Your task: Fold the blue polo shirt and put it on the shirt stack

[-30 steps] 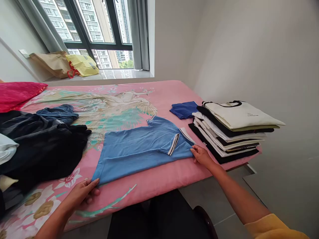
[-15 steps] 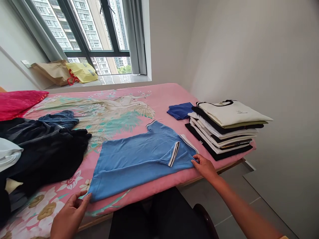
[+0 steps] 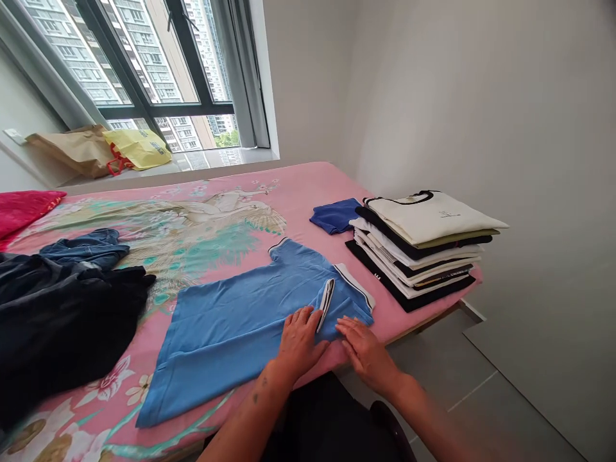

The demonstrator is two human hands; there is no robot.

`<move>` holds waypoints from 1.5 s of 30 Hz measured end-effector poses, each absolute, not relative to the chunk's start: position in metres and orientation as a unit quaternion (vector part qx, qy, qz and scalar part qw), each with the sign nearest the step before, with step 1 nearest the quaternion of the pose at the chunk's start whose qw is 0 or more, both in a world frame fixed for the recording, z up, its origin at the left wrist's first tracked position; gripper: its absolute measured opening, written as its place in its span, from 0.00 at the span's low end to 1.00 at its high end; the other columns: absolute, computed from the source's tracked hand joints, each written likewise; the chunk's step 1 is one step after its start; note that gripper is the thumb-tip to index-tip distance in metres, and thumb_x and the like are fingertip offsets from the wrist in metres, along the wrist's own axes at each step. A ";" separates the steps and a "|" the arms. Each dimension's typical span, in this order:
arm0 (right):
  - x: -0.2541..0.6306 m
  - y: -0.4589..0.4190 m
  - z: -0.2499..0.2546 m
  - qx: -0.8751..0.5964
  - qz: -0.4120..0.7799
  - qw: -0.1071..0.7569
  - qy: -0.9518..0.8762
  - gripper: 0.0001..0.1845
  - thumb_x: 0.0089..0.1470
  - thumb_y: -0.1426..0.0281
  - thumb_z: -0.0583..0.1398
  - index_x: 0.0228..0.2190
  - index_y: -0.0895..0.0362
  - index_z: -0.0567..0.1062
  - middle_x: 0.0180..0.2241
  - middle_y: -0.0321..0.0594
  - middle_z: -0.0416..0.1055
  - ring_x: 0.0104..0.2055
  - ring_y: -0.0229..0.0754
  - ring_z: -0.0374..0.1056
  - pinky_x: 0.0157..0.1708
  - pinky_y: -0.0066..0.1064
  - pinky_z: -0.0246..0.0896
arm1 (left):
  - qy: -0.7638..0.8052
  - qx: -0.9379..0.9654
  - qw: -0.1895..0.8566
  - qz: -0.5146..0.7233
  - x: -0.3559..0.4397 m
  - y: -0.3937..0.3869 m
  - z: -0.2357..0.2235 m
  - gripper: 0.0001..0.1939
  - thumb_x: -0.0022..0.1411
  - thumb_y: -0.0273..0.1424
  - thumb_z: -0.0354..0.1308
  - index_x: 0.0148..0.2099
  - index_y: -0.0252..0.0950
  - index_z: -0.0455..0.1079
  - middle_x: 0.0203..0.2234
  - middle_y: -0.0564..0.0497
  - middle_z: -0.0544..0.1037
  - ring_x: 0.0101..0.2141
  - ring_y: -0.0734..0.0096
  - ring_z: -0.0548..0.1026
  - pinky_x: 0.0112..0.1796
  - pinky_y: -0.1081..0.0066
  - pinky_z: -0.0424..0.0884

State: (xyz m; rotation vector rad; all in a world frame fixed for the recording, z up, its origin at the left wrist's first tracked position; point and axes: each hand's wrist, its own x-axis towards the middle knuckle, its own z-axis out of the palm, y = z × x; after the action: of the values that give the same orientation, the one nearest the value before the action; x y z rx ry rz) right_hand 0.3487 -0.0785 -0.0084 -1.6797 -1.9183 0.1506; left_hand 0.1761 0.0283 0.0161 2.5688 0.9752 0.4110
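**A:** In the head view, where was the light blue shirt (image 3: 231, 327)?

**B:** It lay flat on the pink bedsheet (image 3: 298, 192), near the front edge. One side was already turned in, and the striped-cuff sleeve (image 3: 326, 298) was laid across its top.

**A:** And the hands?

**B:** Both rested on the shirt's collar end. The left hand (image 3: 301, 340) lay palm down just beside the cuff, fingers loosely spread. The right hand (image 3: 366, 350) lay flat at the shirt's near corner, fingers held together. Neither was pinching cloth, though I couldn't tell how hard they pressed.

**A:** What lay around the shirt?

**B:** To its right was a stack of folded clothes (image 3: 423, 244), close but not touching. Behind the shirt's collar sat a small dark blue folded piece (image 3: 334, 215). To the shirt's left was a heap of dark garments (image 3: 62, 321), and well beyond it were paper bags (image 3: 135, 147) on the sill.

**A:** So which step was this?

**B:** I'd judge it was smoothing the folded-in sleeve, with the shirt about half folded. A further fold would call for a grip on the far side or the hem, with the cuff kept flat so the layers stayed square
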 end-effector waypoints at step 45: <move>0.427 -0.074 -0.024 -0.768 0.282 0.308 -0.486 0.19 0.57 0.57 0.48 0.32 0.54 0.73 0.21 0.35 0.71 0.26 0.39 0.67 0.27 0.27 0.55 | 0.512 0.836 0.195 -0.045 0.251 0.144 0.020 0.21 0.58 0.48 0.48 0.41 0.36 0.70 0.34 0.47 0.76 0.36 0.62 0.72 0.30 0.71 0.58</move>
State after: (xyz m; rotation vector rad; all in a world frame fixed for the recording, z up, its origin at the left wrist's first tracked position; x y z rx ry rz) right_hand 0.4265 -0.0736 -0.0245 -2.0312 -1.2838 0.7449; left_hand 0.2513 0.1442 0.0199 2.3413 1.4335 -0.1253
